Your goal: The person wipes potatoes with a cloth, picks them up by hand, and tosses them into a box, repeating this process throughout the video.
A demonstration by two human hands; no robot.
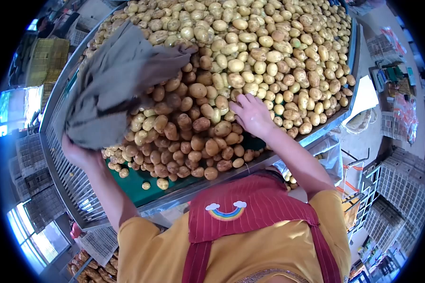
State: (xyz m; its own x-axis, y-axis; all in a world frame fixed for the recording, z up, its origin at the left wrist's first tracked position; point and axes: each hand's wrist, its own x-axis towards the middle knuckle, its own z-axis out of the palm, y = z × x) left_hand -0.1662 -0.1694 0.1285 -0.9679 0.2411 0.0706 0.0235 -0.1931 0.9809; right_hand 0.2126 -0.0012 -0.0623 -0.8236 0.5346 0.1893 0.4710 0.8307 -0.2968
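Note:
A large heap of potatoes [278, 42] covers the metal-edged sorting table. My left hand [80, 153] grips the lower edge of a grey-brown cloth [108, 80], which is raised over the left part of the heap and blurred in places; the cloth hides some of the fingers. Potatoes under and beside the cloth look browner than the pale yellow ones behind. My right hand [251, 113] rests on the potatoes at the middle of the heap, fingers bent and a little apart, with nothing visibly held.
Green table surface [134, 184] shows at the near left, beside a slatted metal rack [68, 174]. Plastic crates [406, 188] are stacked at the right, others [38, 184] at the left. A clear plastic bag [328, 155] hangs by the near right edge.

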